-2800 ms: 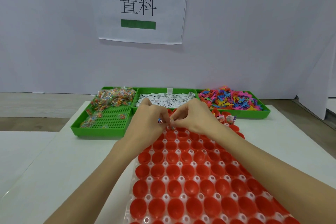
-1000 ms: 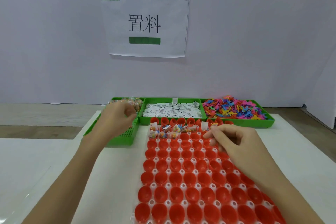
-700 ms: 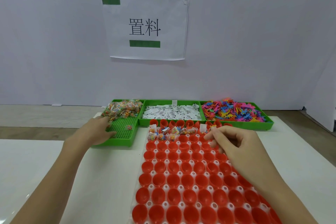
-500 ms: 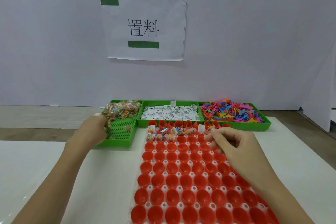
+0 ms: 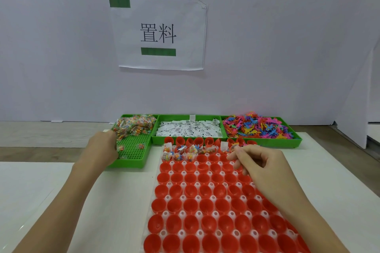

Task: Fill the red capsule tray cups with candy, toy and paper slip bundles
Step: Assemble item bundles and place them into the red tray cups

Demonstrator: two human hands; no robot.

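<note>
Head view: left hand [image 5: 100,150] at 10 o'clock reaches into candy bin [image 5: 131,158], grasp hidden; right hand [image 5: 261,162] curled, apparently empty, over red capsule tray [image 5: 205,201]; next, pinch one candy.

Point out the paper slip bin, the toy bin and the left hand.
paper slip bin [image 5: 157,139]: head view, on its green front-left rim.
toy bin [image 5: 267,143]: head view, on its green front wall.
left hand [image 5: 100,148]: head view, on the back of the hand.
</note>
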